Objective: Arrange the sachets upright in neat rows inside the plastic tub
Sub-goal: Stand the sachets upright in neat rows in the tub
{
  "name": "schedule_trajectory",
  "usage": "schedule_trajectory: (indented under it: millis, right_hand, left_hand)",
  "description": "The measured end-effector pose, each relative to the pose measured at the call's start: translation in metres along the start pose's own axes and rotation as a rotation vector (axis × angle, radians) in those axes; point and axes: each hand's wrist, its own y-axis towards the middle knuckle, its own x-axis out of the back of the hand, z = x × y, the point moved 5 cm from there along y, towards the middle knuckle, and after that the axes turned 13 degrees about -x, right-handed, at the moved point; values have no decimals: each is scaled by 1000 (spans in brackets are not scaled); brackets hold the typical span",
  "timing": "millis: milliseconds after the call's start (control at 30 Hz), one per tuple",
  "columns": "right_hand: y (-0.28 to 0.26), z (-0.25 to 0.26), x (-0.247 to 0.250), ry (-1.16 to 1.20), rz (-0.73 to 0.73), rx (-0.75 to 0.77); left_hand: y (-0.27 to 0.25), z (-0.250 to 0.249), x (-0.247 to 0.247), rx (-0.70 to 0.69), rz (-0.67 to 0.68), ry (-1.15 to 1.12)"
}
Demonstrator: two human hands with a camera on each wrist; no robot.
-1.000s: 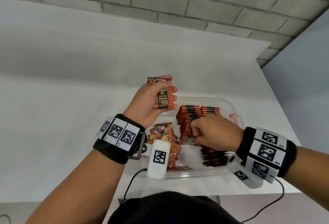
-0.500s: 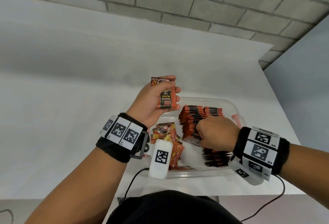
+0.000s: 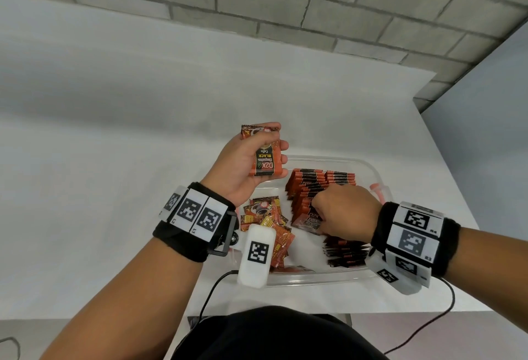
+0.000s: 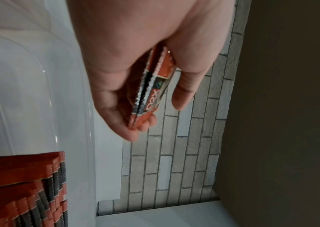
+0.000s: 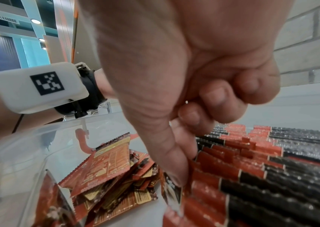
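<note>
The clear plastic tub [image 3: 368,166] sits on the white table [image 3: 114,188]. Above its far-left corner, the left hand [image 3: 243,165] grips a few sachets [image 3: 264,159]. Inside the tub, the right hand [image 3: 345,212] pinches the upright rows [image 3: 314,188] at centre. Loose sachets [image 3: 268,222] lie along the tub's left side

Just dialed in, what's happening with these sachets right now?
A person is filing coffee sachets into a clear plastic tub. The left hand holds a few sachets above it. The right hand pinches the front sachet of the upright rows. A loose pile lies unsorted on the tub's left.
</note>
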Motion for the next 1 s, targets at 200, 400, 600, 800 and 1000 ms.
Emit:
schedule_trajectory:
  millis: [200, 400, 600, 800, 1000]
  right_hand:
    - [-3, -4, 5, 87, 7, 3]
    - [-4, -10, 8, 159, -19, -3]
    - [-10, -39, 47, 783, -182, -63]
    - [-10, -33, 61, 1277, -107, -28]
    - [-6, -38, 61, 1369, -136, -12]
  left_hand:
    - [-1, 2, -1, 4, 2, -2]
    - [-1, 4, -2, 20, -1, -41]
    - [-4, 5, -8, 63, 45, -3]
    - [-9, 9, -25, 39, 156, 121]
    - [-8, 12, -31, 74, 180, 96]
